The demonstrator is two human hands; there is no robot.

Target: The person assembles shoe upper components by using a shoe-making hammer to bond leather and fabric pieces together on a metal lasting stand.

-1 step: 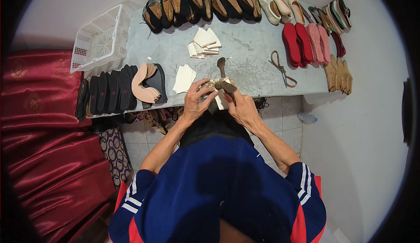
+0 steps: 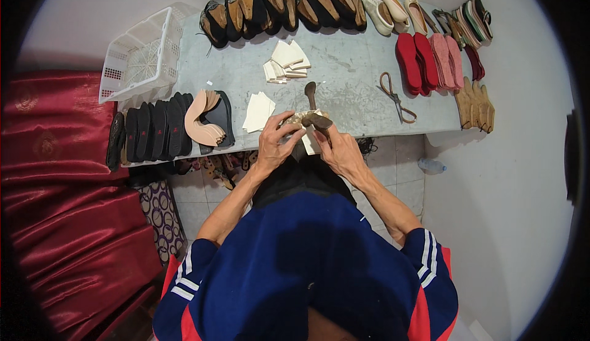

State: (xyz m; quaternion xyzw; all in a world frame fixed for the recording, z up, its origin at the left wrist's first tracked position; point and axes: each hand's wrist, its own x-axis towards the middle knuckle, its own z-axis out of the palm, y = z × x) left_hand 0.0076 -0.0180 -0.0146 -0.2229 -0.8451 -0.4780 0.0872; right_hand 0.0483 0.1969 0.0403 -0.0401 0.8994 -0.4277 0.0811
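A dark metal shoe anvil (image 2: 318,120) stands at the table's near edge, one foot-shaped arm pointing away from me and another toward the right. A flat white piece (image 2: 311,144) hangs down beside it, between my two hands. My left hand (image 2: 276,142) is closed at the left side, thumb and fingertips pinching at the piece's edge next to the anvil. With the thumb on its right edge, my right hand (image 2: 342,155) grips the same piece; the anvil's arm hides part of its fingers. White pieces (image 2: 259,111) lie in a small stack left of the anvil.
More white pieces (image 2: 286,59) lie farther back. Scissors (image 2: 397,97) rest at right, near red insoles (image 2: 409,62) and work gloves (image 2: 475,105). Black shoes (image 2: 258,6) line the table's far edge. A white basket (image 2: 166,55), black insoles (image 2: 161,129) and beige curved pieces (image 2: 201,118) stand left.
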